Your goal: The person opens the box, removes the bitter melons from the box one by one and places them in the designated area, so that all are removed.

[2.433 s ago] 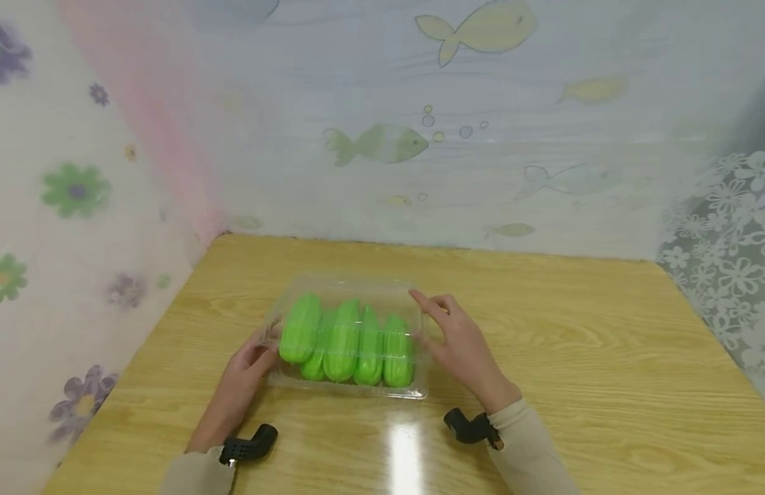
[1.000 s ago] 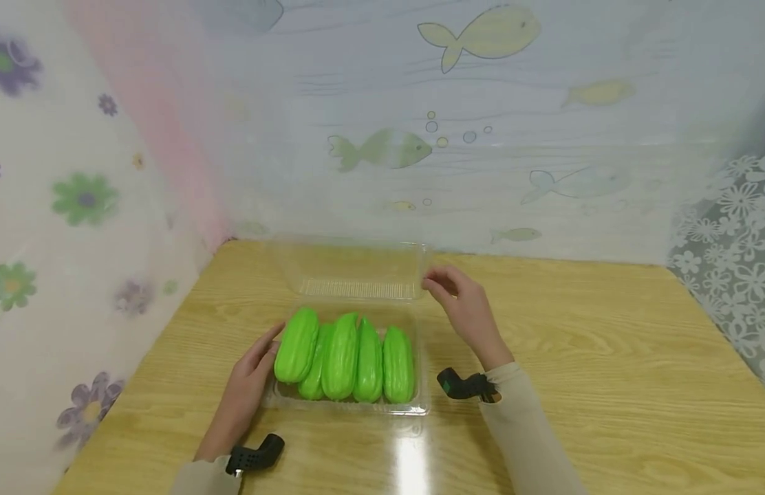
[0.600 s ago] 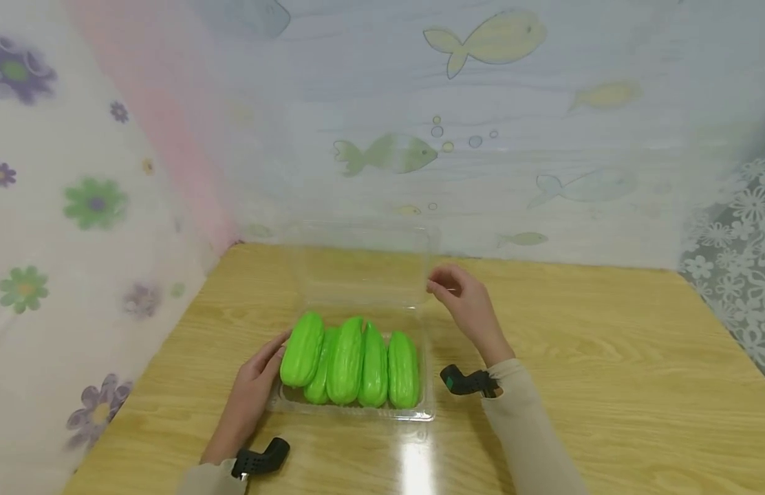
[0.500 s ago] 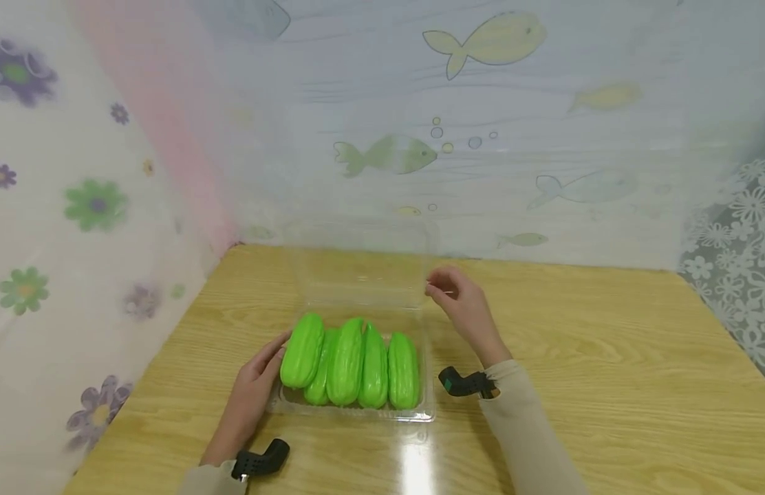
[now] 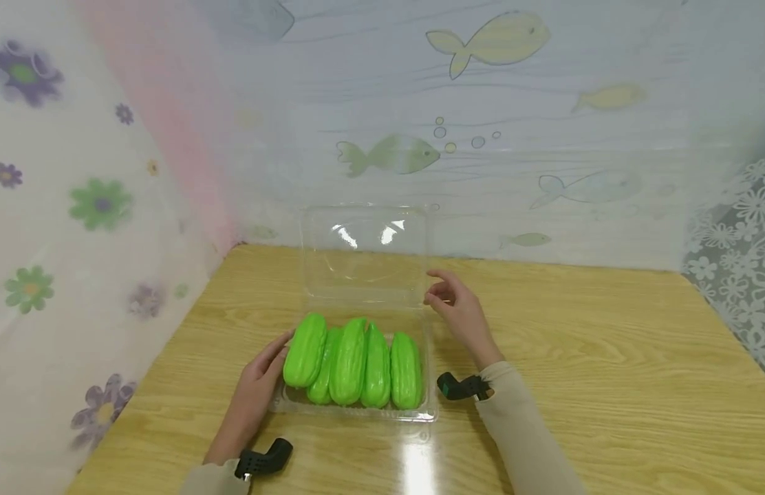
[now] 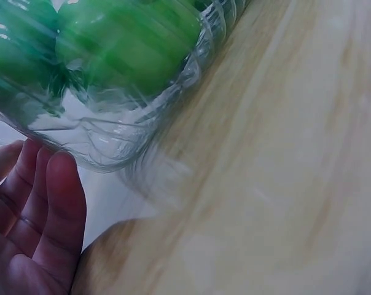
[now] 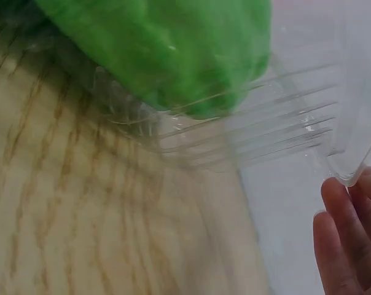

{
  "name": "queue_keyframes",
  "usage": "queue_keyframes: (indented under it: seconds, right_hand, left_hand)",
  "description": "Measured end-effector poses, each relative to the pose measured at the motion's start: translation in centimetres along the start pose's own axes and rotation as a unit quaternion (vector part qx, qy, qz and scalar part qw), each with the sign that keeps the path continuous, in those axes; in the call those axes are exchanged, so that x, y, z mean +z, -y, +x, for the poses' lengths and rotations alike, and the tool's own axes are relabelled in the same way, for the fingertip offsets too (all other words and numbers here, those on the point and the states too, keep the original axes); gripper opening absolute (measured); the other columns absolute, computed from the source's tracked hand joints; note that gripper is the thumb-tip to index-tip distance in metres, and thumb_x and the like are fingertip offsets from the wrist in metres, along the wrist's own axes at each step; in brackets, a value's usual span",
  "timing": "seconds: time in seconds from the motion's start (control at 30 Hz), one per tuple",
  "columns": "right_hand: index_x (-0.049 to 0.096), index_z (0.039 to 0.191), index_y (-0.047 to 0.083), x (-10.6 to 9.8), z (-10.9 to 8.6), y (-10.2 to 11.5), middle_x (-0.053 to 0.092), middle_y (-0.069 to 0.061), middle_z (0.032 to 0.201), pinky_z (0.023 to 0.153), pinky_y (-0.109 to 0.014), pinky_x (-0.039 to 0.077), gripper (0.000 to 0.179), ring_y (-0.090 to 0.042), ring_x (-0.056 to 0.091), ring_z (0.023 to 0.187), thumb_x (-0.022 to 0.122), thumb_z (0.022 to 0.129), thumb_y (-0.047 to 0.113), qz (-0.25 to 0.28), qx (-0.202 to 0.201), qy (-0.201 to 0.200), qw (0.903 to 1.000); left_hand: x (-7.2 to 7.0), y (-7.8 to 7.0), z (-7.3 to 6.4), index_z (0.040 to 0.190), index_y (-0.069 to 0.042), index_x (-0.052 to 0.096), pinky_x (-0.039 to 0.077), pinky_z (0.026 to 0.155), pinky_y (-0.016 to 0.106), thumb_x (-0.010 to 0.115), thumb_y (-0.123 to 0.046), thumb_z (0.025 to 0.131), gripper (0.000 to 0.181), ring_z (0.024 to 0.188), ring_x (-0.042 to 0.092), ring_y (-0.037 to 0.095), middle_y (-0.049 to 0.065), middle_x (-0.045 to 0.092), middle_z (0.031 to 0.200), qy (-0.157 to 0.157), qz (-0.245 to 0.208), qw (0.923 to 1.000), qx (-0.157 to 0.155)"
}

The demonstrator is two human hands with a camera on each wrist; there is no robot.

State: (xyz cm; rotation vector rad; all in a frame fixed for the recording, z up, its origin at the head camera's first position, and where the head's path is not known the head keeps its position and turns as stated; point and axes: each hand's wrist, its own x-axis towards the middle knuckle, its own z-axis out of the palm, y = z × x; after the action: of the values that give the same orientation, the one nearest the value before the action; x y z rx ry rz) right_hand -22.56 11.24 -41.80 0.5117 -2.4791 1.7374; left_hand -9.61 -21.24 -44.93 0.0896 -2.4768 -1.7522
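Observation:
Several glossy, ribbed green gourd-shaped pieces (image 5: 348, 361) lie side by side in a clear plastic clamshell box (image 5: 413, 414), the leftmost one raised and leaning. The box's hinged lid (image 5: 364, 254) stands raised at the back. My left hand (image 5: 252, 392) is at the box's left side, fingers fairly straight; in the left wrist view its fingertips (image 6: 64, 163) touch the box's lower edge. At the lid's right edge, my right hand (image 5: 463, 316) has its index finger lifted. The right wrist view shows the lid corner (image 7: 348, 175) between thumb and fingers.
The box stands on a wood-grain table (image 5: 593, 371). Behind it hangs a pale sheet with printed fish (image 5: 401, 154); a flowered sheet (image 5: 100, 204) borders the left. Each wrist wears a black camera (image 5: 265, 458).
Over these frames the lid has swung up and back from lying over the green pieces to standing upright. My right hand followed it, and its index finger has lifted. The left hand stays beside the box.

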Motion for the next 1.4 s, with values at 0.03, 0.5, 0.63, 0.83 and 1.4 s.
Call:
queue_keyframes:
  seconds: [0.03, 0.5, 0.63, 0.83, 1.4]
  right_hand:
    - [0.049, 0.124, 0.024, 0.1, 0.0, -0.2, 0.059, -0.005, 0.094, 0.074, -0.032, 0.049, 0.038, -0.018, 0.059, 0.084, 0.059, 0.087, 0.018, 0.008, 0.006, 0.002, 0.9999]
    - [0.043, 0.130, 0.005, 1.0, 0.1, -1.3, 0.055, -0.024, 0.101, 0.075, -0.031, 0.050, 0.042, -0.028, 0.058, 0.087, 0.054, 0.089, 0.007, 0.102, 0.036, 0.010, 0.9941]
    - [0.043, 0.129, 0.003, 1.3, 0.2, -1.5, 0.056, -0.020, 0.099, 0.074, -0.029, 0.050, 0.041, -0.025, 0.058, 0.086, 0.053, 0.090, 0.005, 0.091, 0.047, 0.003, 0.9947]
    - [0.044, 0.129, 0.003, 1.9, 0.2, -1.8, 0.055, -0.016, 0.098, 0.074, -0.027, 0.050, 0.041, -0.025, 0.058, 0.088, 0.053, 0.090, 0.007, 0.097, 0.072, -0.011, 0.9926]
    - [0.042, 0.131, 0.000, 2.1, 0.0, -2.4, 0.051, -0.014, 0.099, 0.075, -0.024, 0.049, 0.041, -0.017, 0.059, 0.085, 0.049, 0.092, 0.010, 0.156, 0.098, -0.005, 0.9829]
  left_hand:
    - [0.0, 0.0, 0.0, 0.132, -0.027, 0.043, 0.032, 0.091, 0.012, 0.040, -0.043, 0.093, 0.043, 0.117, 0.041, 0.010, -0.005, 0.049, 0.126, 0.000, -0.001, 1.0000, -0.001]
    - [0.0, 0.1, -0.1, 0.132, -0.031, 0.042, 0.035, 0.089, 0.016, 0.038, -0.041, 0.094, 0.039, 0.107, 0.047, 0.012, -0.002, 0.055, 0.112, 0.004, 0.011, 0.9999, -0.004]
    - [0.0, 0.1, -0.1, 0.132, -0.031, 0.041, 0.038, 0.087, 0.019, 0.039, -0.042, 0.094, 0.040, 0.101, 0.050, 0.013, 0.000, 0.056, 0.107, 0.005, 0.011, 0.9999, -0.003]
    - [-0.1, 0.1, -0.1, 0.132, -0.032, 0.041, 0.039, 0.085, 0.020, 0.039, -0.042, 0.094, 0.040, 0.099, 0.051, 0.014, 0.000, 0.056, 0.106, 0.004, 0.017, 0.9999, -0.002]
    - [0.2, 0.1, -0.1, 0.131, -0.032, 0.042, 0.040, 0.085, 0.021, 0.040, -0.046, 0.092, 0.042, 0.101, 0.051, 0.013, 0.000, 0.056, 0.109, 0.005, 0.018, 0.9998, -0.009]
